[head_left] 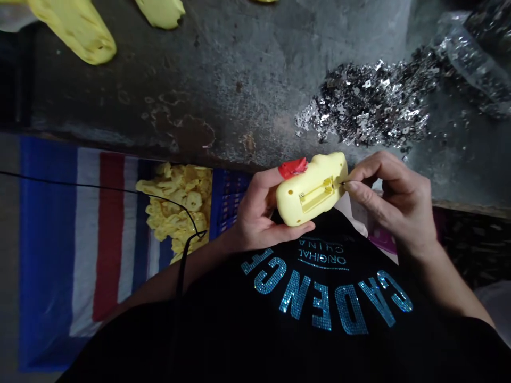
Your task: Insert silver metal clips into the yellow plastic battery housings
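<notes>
My left hand (257, 215) is wrapped round a yellow plastic casing (288, 205), with the thumb along its near edge. Red tape (293, 168) covers a fingertip on the casing's far edge. A rectangular battery slot (317, 197) in the casing faces up, with screw holes near the corners. At the casing's right end, the thumb and forefinger of my right hand (395, 199) pinch a tiny dark metal piece (342, 183). Its exact shape is mostly hidden by the fingertips. Just beyond my right hand, a heap of small shiny metal contact plates (375, 103) lies on the worktable.
The grey metal worktable (239, 69) ends just beyond my hands. Yellow plastic parts (80, 32) lie at its far left. A clear plastic bag (475, 64) sits at the right. Below left, more yellow parts (179, 202) fill a basket beside a striped sheet (107, 223); a black cord (99, 185) crosses there.
</notes>
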Tool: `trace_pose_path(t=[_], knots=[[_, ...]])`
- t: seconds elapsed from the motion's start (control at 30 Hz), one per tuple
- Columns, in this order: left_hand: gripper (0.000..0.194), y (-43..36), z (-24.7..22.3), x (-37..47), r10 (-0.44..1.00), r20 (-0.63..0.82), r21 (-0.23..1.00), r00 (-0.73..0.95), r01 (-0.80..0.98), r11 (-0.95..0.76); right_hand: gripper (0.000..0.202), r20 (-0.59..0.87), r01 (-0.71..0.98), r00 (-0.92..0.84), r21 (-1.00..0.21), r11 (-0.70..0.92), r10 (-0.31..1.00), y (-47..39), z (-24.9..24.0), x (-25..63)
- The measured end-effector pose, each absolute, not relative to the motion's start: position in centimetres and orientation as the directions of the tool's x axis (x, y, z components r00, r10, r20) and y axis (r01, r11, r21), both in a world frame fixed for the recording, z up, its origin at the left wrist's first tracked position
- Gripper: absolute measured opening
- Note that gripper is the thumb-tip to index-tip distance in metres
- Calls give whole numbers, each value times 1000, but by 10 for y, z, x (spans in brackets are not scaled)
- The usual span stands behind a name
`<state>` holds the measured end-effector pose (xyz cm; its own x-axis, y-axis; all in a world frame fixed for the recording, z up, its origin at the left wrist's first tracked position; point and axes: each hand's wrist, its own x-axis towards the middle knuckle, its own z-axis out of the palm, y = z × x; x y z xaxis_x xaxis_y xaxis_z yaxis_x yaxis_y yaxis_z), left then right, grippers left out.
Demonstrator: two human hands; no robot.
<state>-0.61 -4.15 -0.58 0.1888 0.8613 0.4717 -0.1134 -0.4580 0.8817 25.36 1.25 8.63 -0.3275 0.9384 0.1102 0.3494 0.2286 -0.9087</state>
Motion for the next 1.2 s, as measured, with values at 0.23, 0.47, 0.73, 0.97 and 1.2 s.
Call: trace_pose_path(t=[0.23, 0.47, 0.73, 0.97, 1.2], knots=[[97, -51, 0, -10, 918, 375, 923, 128, 43, -383, 43, -76, 288, -381, -957, 40, 922, 22, 91, 247], [97, -50, 3, -8, 908, 399, 916, 128, 3, -402, 43, -84, 305, -385, -952, 41, 919, 26, 85, 248], [93, -52, -3, -6, 939, 313, 938, 144, 107, -330, 37, -69, 308, -354, -950, 46, 933, 24, 85, 246], [99, -49, -7, -3, 908, 400, 915, 124, -4, -403, 34, -8, 342, -329, -933, 111, 944, 20, 86, 247], [94, -46, -4, 2, 943, 326, 945, 71, 3, -328, 22, 68, 407, -256, -897, 171, 964, 17, 81, 257]])
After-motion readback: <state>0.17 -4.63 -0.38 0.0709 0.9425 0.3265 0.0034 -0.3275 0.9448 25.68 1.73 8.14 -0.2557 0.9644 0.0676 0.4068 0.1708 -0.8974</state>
